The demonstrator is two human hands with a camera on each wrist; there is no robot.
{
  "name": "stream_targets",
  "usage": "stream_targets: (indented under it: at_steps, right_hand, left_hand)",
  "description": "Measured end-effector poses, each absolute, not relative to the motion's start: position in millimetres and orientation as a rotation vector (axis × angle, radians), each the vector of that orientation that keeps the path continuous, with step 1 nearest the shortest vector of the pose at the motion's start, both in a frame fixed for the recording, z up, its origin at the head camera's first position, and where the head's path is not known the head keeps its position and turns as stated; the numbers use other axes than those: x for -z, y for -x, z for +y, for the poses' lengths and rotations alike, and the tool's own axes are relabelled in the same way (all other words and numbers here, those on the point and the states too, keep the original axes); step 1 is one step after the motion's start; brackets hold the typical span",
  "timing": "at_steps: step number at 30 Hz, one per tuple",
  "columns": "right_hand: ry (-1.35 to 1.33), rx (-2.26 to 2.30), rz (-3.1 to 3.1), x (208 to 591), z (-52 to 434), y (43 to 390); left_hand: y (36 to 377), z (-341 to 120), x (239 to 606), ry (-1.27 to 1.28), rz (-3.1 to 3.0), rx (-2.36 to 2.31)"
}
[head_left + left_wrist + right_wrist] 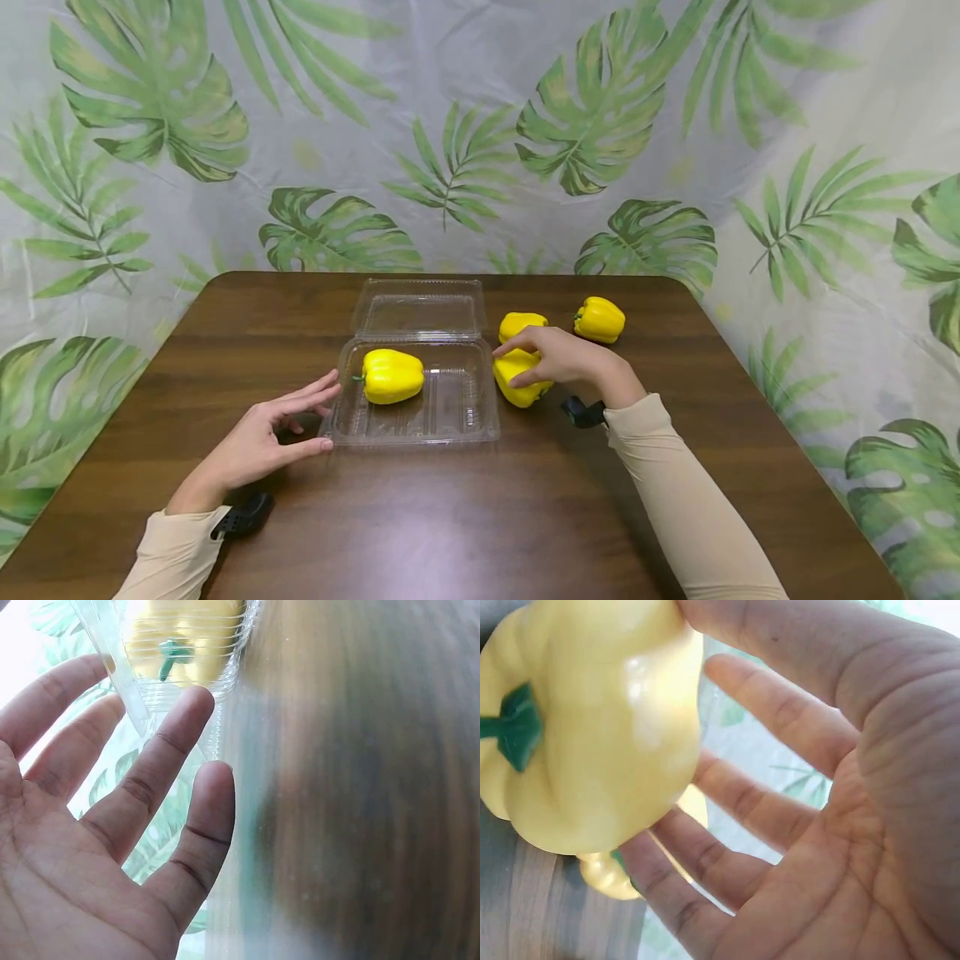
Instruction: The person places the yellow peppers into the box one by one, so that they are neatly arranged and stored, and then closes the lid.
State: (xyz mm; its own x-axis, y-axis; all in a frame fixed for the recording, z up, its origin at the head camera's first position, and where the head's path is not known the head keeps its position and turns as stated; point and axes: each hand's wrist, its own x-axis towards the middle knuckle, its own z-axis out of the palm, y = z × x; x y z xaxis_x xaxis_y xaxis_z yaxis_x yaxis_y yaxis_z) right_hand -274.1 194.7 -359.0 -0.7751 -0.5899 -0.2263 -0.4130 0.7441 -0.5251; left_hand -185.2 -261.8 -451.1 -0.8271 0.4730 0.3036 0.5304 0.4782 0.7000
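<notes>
A yellow bell pepper point(393, 377) lies on its side in the left part of a clear plastic clamshell container point(450, 437), whose lid point(420, 312) is folded back. My left hand point(258, 437) is at the container's left side, fingers straight and spread, fingertips at its wall. To the right of the container, my right hand point(573, 358) grips a second yellow bell pepper point(516, 395) between thumb and fingers. In the right wrist view this pepper point(607, 742) shows its green stem, with the thumb against its side and the fingers reaching behind.
Just behind the gripped pepper lies another yellow bell pepper point(521, 323), partly covered by the right hand. One more yellow bell pepper point(602, 320) lies farther right near the back edge. Everything stands on a brown wooden table point(420, 517), with a leaf-patterned curtain point(465, 167) behind.
</notes>
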Motion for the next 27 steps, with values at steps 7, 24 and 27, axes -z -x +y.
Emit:
stream_targets:
  at_steps: [7, 24, 27]
  right_hand:
    - [0.725, 0.671, 2.58, 359.8, 210.5, 268.4]
    - [0.641, 0.661, 2.588, 364.5, 248.7, 257.4]
    - [0.639, 0.667, 2.591, 363.7, 255.9, 255.4]
  left_hand:
    - [187.9, -261.6, 450.0, 0.893, -2.646, 1.257]
    - [185.5, -261.4, 453.2, 0.864, -2.661, 1.311]
    - [186.0, -260.3, 452.6, 0.863, -2.651, 1.319]
